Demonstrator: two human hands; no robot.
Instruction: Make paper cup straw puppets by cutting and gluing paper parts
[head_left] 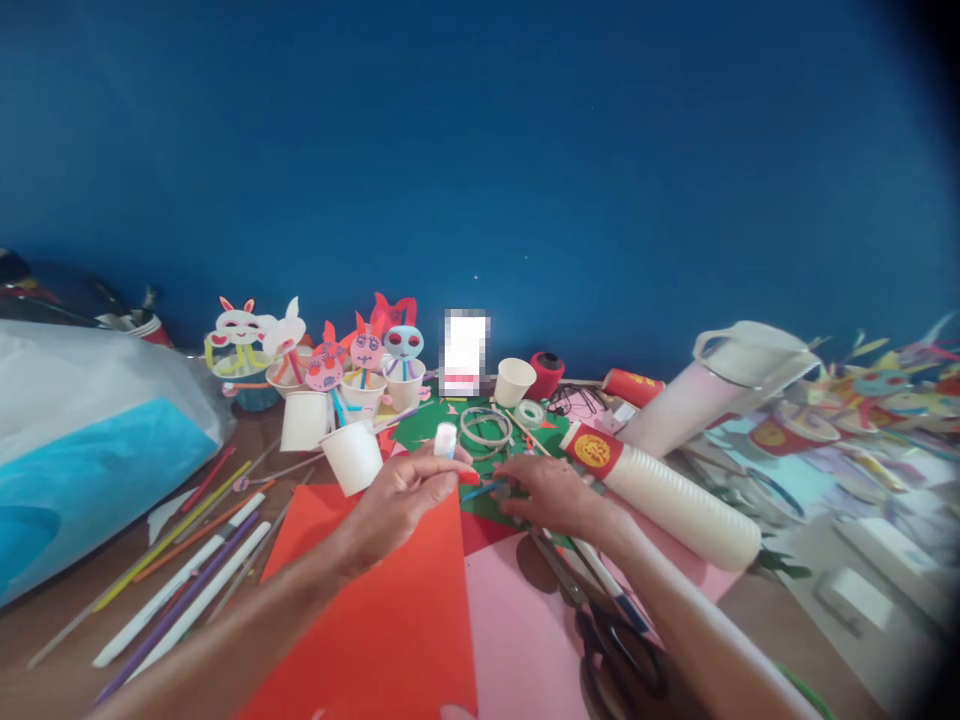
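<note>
My left hand (409,495) is closed around a small white tube (445,441) and a small red piece (468,477), just above the top edge of a red paper sheet (375,600). To its right, my right hand (541,492) reaches over the green paper (424,428) with fingers bent and apart, close to a blue strip (480,491). Whether its fingertips touch anything is too blurred to tell. Beyond both hands lies a round coil (485,427), with a roll of clear tape (529,414) beside it.
Paper cups (352,457) with paper masks stand at the back left. A long cup stack (682,505) lies beside my right forearm. Black scissors (619,650) rest on pink paper (517,630). Pens and sticks (180,580) lie left; a plastic bag (97,450) is at the far left.
</note>
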